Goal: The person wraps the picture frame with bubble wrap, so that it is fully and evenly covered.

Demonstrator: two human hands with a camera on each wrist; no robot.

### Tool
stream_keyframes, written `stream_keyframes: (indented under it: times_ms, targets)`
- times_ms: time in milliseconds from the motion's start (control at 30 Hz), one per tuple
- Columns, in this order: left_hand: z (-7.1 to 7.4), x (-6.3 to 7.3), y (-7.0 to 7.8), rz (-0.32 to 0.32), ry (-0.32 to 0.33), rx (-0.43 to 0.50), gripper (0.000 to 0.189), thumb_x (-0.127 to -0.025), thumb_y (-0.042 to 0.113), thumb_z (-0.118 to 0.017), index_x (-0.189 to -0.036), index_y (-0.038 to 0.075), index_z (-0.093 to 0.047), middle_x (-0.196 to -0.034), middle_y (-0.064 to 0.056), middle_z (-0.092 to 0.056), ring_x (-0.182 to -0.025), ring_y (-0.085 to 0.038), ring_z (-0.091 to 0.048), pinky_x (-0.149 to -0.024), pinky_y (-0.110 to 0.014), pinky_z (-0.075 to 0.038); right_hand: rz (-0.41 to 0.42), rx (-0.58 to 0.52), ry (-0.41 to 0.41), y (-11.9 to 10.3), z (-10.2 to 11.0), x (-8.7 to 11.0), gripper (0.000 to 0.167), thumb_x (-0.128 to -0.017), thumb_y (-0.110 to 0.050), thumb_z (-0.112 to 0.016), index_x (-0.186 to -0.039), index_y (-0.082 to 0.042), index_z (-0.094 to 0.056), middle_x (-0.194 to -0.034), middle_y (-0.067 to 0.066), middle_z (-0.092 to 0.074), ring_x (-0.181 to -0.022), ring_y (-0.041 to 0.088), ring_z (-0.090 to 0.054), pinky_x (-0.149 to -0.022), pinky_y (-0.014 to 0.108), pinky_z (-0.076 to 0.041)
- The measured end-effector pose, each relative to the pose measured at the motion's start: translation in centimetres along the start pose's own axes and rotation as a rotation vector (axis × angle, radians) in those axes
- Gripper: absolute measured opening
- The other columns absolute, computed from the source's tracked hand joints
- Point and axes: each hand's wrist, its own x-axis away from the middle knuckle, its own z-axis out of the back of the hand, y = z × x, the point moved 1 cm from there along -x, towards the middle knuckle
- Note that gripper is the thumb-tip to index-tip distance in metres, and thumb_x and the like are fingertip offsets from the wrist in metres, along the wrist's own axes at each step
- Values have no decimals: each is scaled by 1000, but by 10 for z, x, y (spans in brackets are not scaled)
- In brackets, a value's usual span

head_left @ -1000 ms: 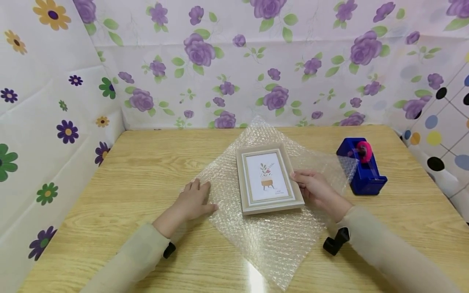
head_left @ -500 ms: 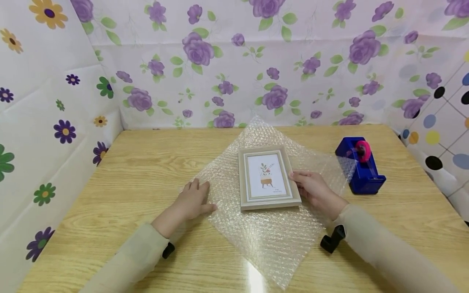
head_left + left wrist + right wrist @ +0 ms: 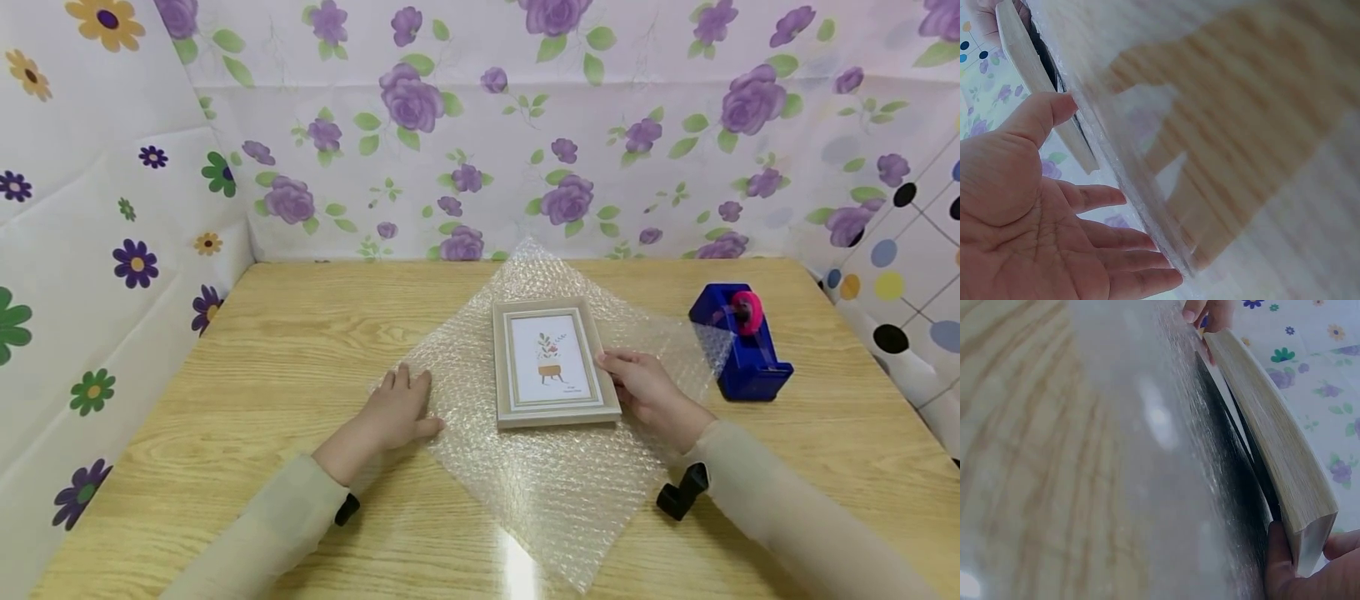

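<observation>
My right hand (image 3: 654, 398) grips the right edge of a beige picture frame (image 3: 611, 408), thumb on its top side. In the right wrist view a finger (image 3: 1279, 556) reaches under the picture frame's edge, beside its dark back. Behind the glass shows a print (image 3: 553, 354) of a plant in a brown pot. A sheet of bubble wrap (image 3: 555, 492) lies cornerwise beneath the frame. At the sheet's left corner my left hand (image 3: 393, 412) rests palm down, fingers spread. The left wrist view has these fingertips (image 3: 1160, 281) right at the bubble wrap.
A blue tape dispenser (image 3: 753, 367) with a pink-cored roll stands right of the frame, overlapped by the bubble wrap's right corner. The wooden table (image 3: 315, 333) meets a floral backdrop (image 3: 337, 167) at the back, with patterned sheets on both sides.
The picture frame has shifted slightly right and its near edge has moved away from me, so it sits straighter. My left hand stays in place at the bubble wrap; my right keeps its grip.
</observation>
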Motion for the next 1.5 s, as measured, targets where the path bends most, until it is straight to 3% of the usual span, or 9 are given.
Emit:
stream_keyframes:
  times_ms: [200,533,700,800,933,1100,1200,1333,1500]
  targets:
    - [0,0,1,18,-22,27,77,-91,36,-61,-145,-7,-27,-145,-44,-13,-132,-62,-16,-105,-70,-23,13,11,5,2,2,1,53,-98,-16,-52,-141,9,-34,-82,-8,-63,-75,1,-61,-69,19,-54]
    - [-1,0,-2,18,-41,25,76,-91,33,-61,-146,-6,-25,-146,-43,-12,-134,-60,-15,-107,-67,-21,-7,57,-90,5,11,1,55,-96,-13,-54,-140,12,-31,-93,-2,-63,-80,4,-62,-75,20,-54]
    - [0,-1,-4,11,-42,30,75,-91,32,-61,-146,-6,-26,-146,-43,-12,-135,-59,-14,-106,-68,-22,-13,112,-87,2,9,3,58,-96,-12,-54,-142,12,-29,-128,25,-53,-87,5,-62,-84,24,-54]
    - [0,-1,-4,5,-43,32,75,-91,32,-61,-146,-6,-26,-146,-44,-12,-134,-60,-15,-106,-69,-23,-17,152,-82,-1,7,5,58,-96,-13,-53,-143,12,-28,-143,30,-38,-95,9,-61,-91,28,-52]
    - [1,0,-4,1,-39,38,75,-91,32,-61,-146,-5,-25,-146,-43,-11,-134,-60,-14,-106,-68,-22,-7,177,-63,-4,6,10,58,-97,-15,-51,-144,9,-27,-144,29,-38,-110,16,-57,-97,30,-48]
    - [4,0,-4,0,-39,40,75,-92,32,-61,-146,-5,-25,-147,-42,-11,-134,-60,-13,-106,-69,-22,88,335,-24,-6,0,19,58,-96,-15,-51,-144,8,-29,-139,31,-42,-115,26,-54,-88,26,-51]
    - [4,0,-5,-8,-41,30,75,-92,33,-60,-146,-5,-25,-146,-43,-12,-134,-60,-14,-105,-69,-22,121,406,-27,-6,-3,24,58,-96,-14,-52,-144,9,-28,-137,33,-42,-119,33,-51,-93,33,-49]
    - [5,-1,-6,-9,-39,24,75,-91,32,-60,-146,-5,-26,-146,-43,-12,-133,-61,-14,-105,-69,-22,134,411,-55,-8,-5,29,58,-96,-13,-51,-144,10,-27,-139,34,-40,-126,39,-45,-104,44,-42]
    - [5,-2,-8,-6,-45,26,75,-91,33,-60,-146,-5,-26,-147,-42,-12,-134,-59,-14,-106,-69,-21,176,494,-67,-6,-2,36,57,-95,-14,-53,-141,11,-31,-137,34,-41,-125,40,-45,-102,45,-44]
